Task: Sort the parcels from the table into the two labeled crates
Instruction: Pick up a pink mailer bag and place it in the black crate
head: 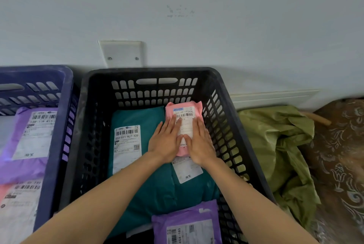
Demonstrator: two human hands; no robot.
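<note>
Purple parcel (185, 222) nearest lens; beyond, left hand (166, 141) and right hand (199, 143), fingers straight, press pink parcel (185, 119) flat onto teal parcel (137, 115) in black crate (149, 72) (likely settling it).

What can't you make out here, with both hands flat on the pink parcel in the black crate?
Head view only.
Label of the pink parcel: middle covered by the left hand and right hand.
Near label of the teal parcel: top hidden under the pink parcel.
The purple parcel in the black crate: cut off by the bottom edge.
The blue crate: cut off by the left edge.
</note>
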